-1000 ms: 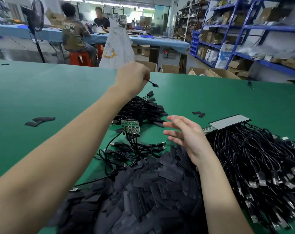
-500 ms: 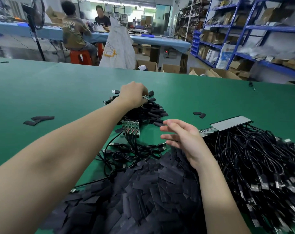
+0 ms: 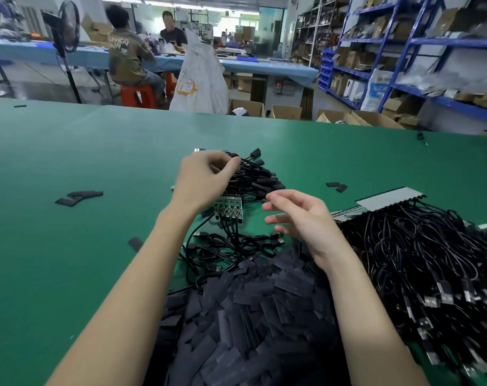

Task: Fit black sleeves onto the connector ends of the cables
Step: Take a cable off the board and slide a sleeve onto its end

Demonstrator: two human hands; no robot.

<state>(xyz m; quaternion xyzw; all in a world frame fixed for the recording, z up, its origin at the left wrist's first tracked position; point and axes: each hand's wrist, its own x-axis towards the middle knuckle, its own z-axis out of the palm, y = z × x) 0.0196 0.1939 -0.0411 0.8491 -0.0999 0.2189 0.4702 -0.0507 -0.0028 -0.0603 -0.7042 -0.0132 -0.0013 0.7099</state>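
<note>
A big heap of flat black sleeves (image 3: 250,316) lies at the near edge of the green table (image 3: 69,260). To its right is a large tangle of black cables with bare metal connectors (image 3: 431,260). Further back rests a smaller pile of cables with sleeved ends (image 3: 264,181). My left hand (image 3: 206,176) is down on that pile, fingers curled, fingertips pinching a cable there. My right hand (image 3: 301,218) hovers with relaxed, spread fingers and holds nothing, just right of a small circuit board (image 3: 228,208) with cables plugged into it.
Loose sleeves lie at the left (image 3: 79,196), by my left forearm (image 3: 135,243), and at the back right (image 3: 337,186). A grey serrated card (image 3: 390,199) sits on the right cable tangle. Beyond the table: seated people, a fan, a white sack, boxes, blue shelving.
My left hand came down from the air, where it held a sleeved cable end, onto the sleeved-cable pile. My right hand stayed hovering near the circuit board.
</note>
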